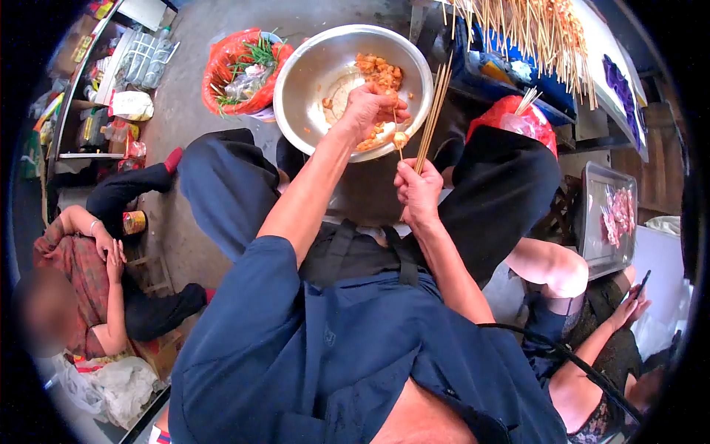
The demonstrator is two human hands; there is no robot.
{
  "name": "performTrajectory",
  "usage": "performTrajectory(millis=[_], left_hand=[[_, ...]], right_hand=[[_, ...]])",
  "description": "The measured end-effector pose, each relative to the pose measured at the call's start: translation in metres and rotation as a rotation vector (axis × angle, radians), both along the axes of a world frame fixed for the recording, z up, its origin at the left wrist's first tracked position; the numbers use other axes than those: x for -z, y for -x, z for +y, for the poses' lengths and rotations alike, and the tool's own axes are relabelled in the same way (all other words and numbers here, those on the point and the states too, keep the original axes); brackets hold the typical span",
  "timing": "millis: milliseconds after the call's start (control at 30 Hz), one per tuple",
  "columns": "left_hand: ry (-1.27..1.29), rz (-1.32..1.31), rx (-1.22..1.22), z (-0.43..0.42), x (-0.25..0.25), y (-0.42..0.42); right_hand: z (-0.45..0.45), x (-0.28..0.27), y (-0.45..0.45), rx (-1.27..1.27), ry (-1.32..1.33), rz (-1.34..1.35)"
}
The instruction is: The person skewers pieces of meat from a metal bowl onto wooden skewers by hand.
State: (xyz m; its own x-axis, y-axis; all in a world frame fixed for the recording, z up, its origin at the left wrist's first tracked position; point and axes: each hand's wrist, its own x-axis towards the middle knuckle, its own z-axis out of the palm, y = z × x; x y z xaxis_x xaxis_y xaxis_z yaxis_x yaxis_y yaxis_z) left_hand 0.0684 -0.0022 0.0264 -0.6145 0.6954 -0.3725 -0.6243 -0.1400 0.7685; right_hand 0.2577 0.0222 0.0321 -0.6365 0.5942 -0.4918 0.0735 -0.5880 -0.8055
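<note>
Between my knees stands a large metal bowl (299,115) with orange-coated meat pieces (379,72) in it. My left hand (370,111) is over the bowl, its fingers closed round a skewer's upper part or a piece; which one is hard to make out. My right hand (418,191), at the bowl's near right edge, is closed on several bare wooden skewers (435,118) that point up and away. It also holds a single skewer with a coated piece (400,139) on it, just below my left hand.
A red-lined bin (220,66) with green stalks stands left of the bowl. Loaded skewers (529,33) lie at upper right, above a blue crate (462,70). A metal tray (595,185) holds meat skewers. People sit at left (81,288) and lower right (606,333).
</note>
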Motion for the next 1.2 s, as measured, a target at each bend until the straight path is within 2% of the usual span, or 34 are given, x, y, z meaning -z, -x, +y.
performTrajectory(millis=[567,733,800,867,900,967,1000,1100,1133,1200], left_hand=[[-0.022,-0.03,0.068,0.005,-0.002,-0.009],[-0.153,-0.076,0.027,0.006,0.0,0.006],[-0.182,-0.061,0.08,-0.002,-0.001,0.024],[0.116,0.211,-0.11,-0.007,0.01,0.047],[0.119,0.213,-0.109,-0.01,0.018,0.057],[0.401,0.402,-0.228,-0.017,0.035,0.07],[0.403,0.404,-0.227,-0.016,0.042,0.073],[0.656,0.692,-0.052,-0.014,0.06,0.078],[0.656,0.689,-0.051,-0.011,0.064,0.076],[0.815,1.042,0.079,-0.004,0.07,0.072]], right_hand=[[0.008,0.002,0.026,0.069,-0.068,-0.012],[0.014,0.0,0.019,0.007,0.037,0.051],[0.014,0.003,0.01,-0.029,-0.053,-0.023],[0.015,0.001,0.005,-0.009,-0.045,-0.018],[0.016,0.001,0.004,0.01,-0.049,-0.011],[0.018,0.001,0.003,0.033,-0.054,0.003],[0.017,0.0,0.004,0.034,-0.051,0.004],[0.015,-0.003,0.003,0.037,-0.052,-0.04],[0.013,-0.001,0.002,0.03,-0.058,-0.037],[0.013,0.001,0.002,0.025,-0.066,-0.037]])
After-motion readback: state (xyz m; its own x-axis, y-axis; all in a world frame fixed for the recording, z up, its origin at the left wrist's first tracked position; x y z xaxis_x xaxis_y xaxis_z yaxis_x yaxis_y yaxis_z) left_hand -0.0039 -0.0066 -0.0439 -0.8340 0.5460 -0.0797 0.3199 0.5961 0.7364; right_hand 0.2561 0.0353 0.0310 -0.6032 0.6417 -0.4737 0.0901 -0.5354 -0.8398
